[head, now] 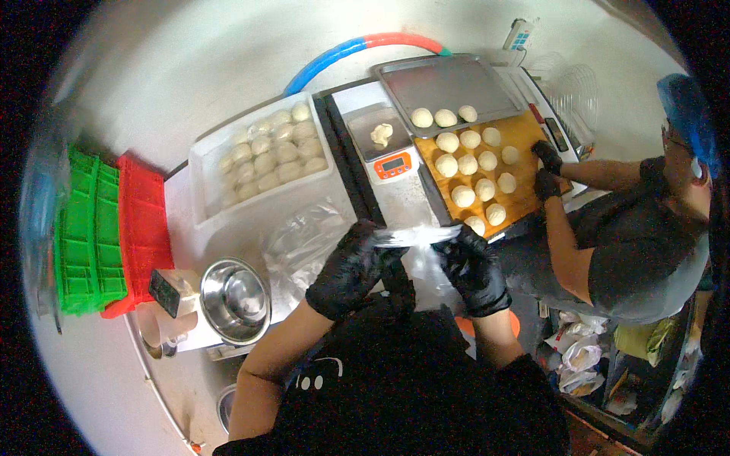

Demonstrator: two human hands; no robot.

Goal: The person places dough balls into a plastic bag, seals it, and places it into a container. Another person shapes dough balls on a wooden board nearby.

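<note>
My left hand [353,273] and my right hand [476,271], both in black gloves, grip opposite ends of a clear plastic bag or sheet [419,235]. Its edge is pulled taut between them, and the rest hangs down in front of my black top. Just beyond stands a digital scale [393,165] with an orange control panel. A lump of dough [381,135] lies on its metal plate. More crumpled clear plastic [305,245] rests on the table left of my left hand. My fingertips are partly hidden by the plastic.
Left are a white bin [204,191] of dough balls, a steel bowl [235,302] and red [145,228] and green crates [91,233]. Right, several dough balls sit on a wooden board [522,134] and metal tray [439,82]. A co-worker's gloved hands [547,171] are at the board.
</note>
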